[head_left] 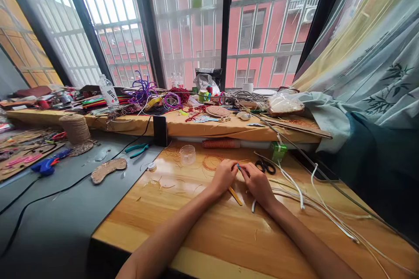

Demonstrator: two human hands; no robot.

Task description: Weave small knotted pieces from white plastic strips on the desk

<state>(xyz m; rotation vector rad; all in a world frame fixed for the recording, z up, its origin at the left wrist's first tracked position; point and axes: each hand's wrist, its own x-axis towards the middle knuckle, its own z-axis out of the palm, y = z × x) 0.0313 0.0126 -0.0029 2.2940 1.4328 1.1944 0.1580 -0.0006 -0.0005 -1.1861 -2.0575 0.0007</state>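
Both my hands meet over the wooden table [209, 222]. My left hand [225, 176] is curled closed, its fingertips pinching a small blue piece [238, 167]. My right hand [258, 183] is closed too, its fingers pressed to the same small piece. A thin wooden stick [235, 195] lies under my left hand. A white strip [252, 205] pokes out below my right hand. A coil of thin copper-coloured wire [211, 162] lies just beyond my left hand. Black scissors [265, 166] rest just beyond my right hand.
A clear round cup [187, 154], a green box [278, 151], teal pliers [137, 150], a black phone [160, 130] and a twine spool [75, 128] stand around. Long white strips [327, 216] trail right. The window ledge [196, 126] holds cords, a bottle [108, 91] and craft clutter. A curtain [366, 65] hangs right.
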